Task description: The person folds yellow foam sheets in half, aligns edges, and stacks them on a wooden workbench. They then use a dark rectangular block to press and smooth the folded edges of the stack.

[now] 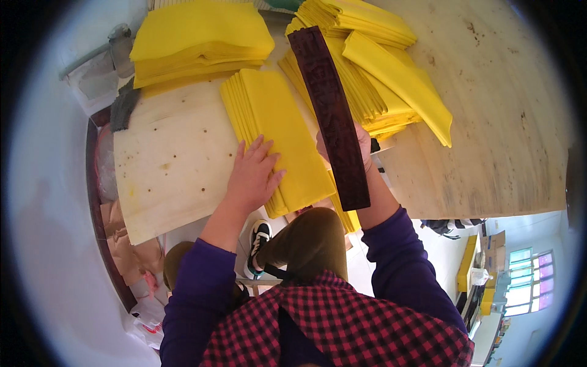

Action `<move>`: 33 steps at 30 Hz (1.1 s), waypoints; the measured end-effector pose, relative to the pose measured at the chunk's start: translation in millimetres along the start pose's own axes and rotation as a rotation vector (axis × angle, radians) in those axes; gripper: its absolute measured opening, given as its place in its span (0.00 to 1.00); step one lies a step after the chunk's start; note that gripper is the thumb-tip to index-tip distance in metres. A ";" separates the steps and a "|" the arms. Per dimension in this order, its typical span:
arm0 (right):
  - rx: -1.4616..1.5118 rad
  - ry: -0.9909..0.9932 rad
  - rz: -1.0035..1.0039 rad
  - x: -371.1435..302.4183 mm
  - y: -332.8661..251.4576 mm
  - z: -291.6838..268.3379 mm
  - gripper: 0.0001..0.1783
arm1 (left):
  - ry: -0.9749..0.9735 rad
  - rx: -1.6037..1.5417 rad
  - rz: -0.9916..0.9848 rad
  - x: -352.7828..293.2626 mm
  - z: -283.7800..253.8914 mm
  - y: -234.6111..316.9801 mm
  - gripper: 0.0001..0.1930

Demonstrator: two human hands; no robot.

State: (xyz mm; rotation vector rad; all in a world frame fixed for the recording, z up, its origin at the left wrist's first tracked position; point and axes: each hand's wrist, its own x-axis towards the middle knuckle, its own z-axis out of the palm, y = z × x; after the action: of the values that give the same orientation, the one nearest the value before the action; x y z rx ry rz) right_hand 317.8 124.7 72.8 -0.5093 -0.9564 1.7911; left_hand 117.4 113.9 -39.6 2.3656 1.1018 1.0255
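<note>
My right hand is closed round the back of a long, dark red-brown stamp block. Its carved face is turned up toward me, and the block slants above the work surface, hiding most of my fingers. My left hand lies flat, fingers apart, on the left side of a fanned stack of yellow folded sheets. That stack's folded edges step out along its left side. Whether the sheets are paper or cloth I cannot tell.
At the far left sits a thick pile of wide yellow sheets. More yellow folded bundles overlap beyond my right hand. A dark grey cloth hangs at the left edge of the wooden board. Brown paper lies below on the left.
</note>
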 end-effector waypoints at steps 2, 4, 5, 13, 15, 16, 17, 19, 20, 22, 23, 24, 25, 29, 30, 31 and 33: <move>0.053 -0.028 -0.005 -0.8 3.2 -0.7 0.16 | 0.001 0.001 0.001 -0.3 0.1 -0.7 0.18; 0.022 -0.012 -0.017 -2.4 4.1 -0.8 0.16 | 0.016 -0.009 0.009 -0.7 0.8 -1.0 0.18; 0.006 -0.004 -0.021 -3.1 4.0 -0.8 0.16 | 0.031 -0.016 0.015 -0.9 1.3 -1.0 0.18; -0.046 0.039 -0.029 -6.0 0.8 2.8 0.19 | 0.069 -0.012 0.043 -1.2 4.4 -2.3 0.19; -0.115 0.072 -0.045 -9.7 -5.7 4.6 0.22 | 0.078 0.015 0.053 -1.7 5.9 -2.6 0.19; -0.170 0.078 -0.026 -7.7 -8.6 4.3 0.22 | 0.073 0.010 0.048 -2.9 6.4 -2.6 0.19; -0.259 0.136 -0.031 -6.5 -11.4 3.8 0.22 | 0.071 0.007 0.043 -2.8 6.9 -3.0 0.19; -0.478 0.234 0.016 -0.6 -20.8 -0.9 0.16 | 0.072 0.003 0.040 -3.1 7.4 -3.4 0.19; -0.634 0.264 0.035 -1.7 -25.4 -3.7 0.14 | 0.074 0.002 0.044 -2.9 7.7 -3.4 0.19; -0.892 0.442 0.075 5.1 -18.7 -12.3 0.13 | 0.065 -0.002 0.046 -2.7 7.5 -3.2 0.19; -1.005 0.513 0.085 10.7 -13.5 -17.1 0.13 | 0.052 -0.005 0.041 -2.6 7.4 -3.0 0.19; -1.067 0.510 0.002 15.3 -5.9 -21.4 0.17 | 0.045 -0.012 0.038 -2.4 7.3 -3.0 0.19; -1.246 0.499 -0.018 19.5 -3.5 -25.1 0.18 | 0.043 -0.006 0.037 -2.3 7.4 -2.8 0.19; -1.752 0.496 0.024 28.7 -0.1 -29.4 0.21 | 0.047 -0.001 0.036 -2.6 8.3 -3.1 0.19; -1.825 0.471 0.019 30.4 0.8 -28.4 0.22 | 0.043 -0.005 0.033 -2.6 8.7 -3.4 0.19; -1.880 0.494 0.062 32.3 1.9 -27.1 0.22 | 0.045 -0.001 0.038 -2.6 9.0 -3.7 0.19; -1.982 0.479 0.088 38.5 2.3 -25.7 0.21 | 0.041 -0.005 0.034 -2.0 9.3 -4.4 0.19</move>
State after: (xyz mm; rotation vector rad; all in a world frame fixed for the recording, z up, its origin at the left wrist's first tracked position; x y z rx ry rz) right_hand 318.9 168.9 58.8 -1.9859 -2.0583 0.1045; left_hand 121.0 115.2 -49.4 2.3769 1.0764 1.0921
